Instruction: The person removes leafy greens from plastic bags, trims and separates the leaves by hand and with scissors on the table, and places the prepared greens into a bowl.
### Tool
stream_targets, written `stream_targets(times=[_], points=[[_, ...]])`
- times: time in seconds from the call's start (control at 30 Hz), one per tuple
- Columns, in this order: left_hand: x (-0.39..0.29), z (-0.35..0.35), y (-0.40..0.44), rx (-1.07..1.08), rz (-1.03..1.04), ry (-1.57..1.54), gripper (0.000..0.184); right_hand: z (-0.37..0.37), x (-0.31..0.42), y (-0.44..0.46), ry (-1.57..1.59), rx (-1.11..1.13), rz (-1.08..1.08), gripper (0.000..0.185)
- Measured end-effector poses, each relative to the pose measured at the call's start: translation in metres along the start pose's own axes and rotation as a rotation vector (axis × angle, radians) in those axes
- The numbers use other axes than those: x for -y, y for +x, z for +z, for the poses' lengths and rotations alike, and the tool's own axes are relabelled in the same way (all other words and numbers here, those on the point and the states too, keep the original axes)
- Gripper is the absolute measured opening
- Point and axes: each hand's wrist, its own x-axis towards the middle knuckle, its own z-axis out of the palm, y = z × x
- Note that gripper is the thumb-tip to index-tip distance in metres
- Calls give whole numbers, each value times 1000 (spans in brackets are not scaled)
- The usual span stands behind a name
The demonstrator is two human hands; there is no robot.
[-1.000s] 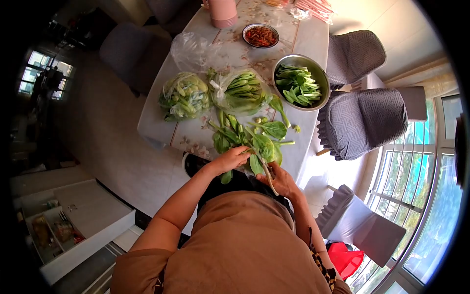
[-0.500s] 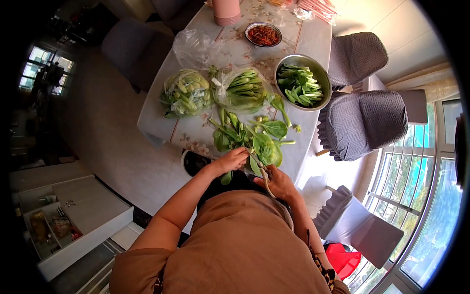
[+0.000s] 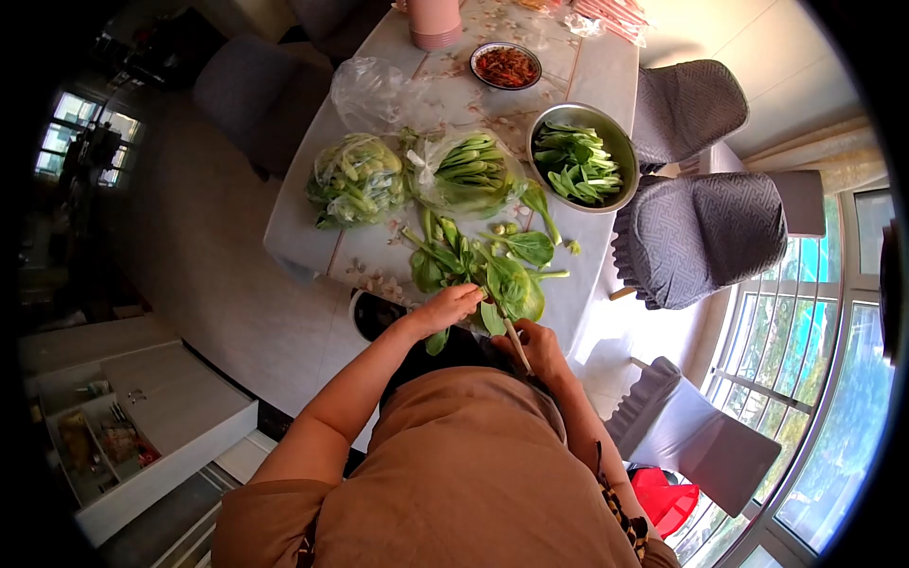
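Observation:
My left hand is closed on a leafy green bok choy at the table's near edge. One of its leaves hangs below my fingers. My right hand grips what look like scissors with pale handles, their tip close to my left fingertips. Loose bok choy leaves lie just beyond both hands, with small cut stem ends to the right. Behind them are a plastic bag of green stems and another bag of leafy greens.
At the right table edge stands a metal bowl of cut greens. Farther back are a patterned dish of reddish food, a pink container and a crumpled clear bag. Covered chairs line the right side.
The scissors' handles have come together, and their tip has drawn back slightly toward my body. My left hand stays in nearly the same place with the bok choy.

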Motion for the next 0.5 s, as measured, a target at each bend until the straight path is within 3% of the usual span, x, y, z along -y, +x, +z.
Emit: stream_targets(times=[0.13, 0.2, 0.27, 0.37, 0.5], points=[[-30, 4, -16, -45, 56, -421, 27, 10, -22, 24, -309, -370, -147, 48], [-26, 2, -11, -45, 175, -805, 25, 8, -35, 38, -416, -510, -223, 49], [-25, -3, -6, 59, 340, -1132, 27, 4, -44, 45, -492, -422, -174, 55], [-34, -4, -6, 257, 355, -1477, 27, 3, -44, 47, -543, -399, -162, 53], [-50, 0, -12, 247, 316, -1656, 24, 4, -40, 41, -599, -415, -144, 52]])
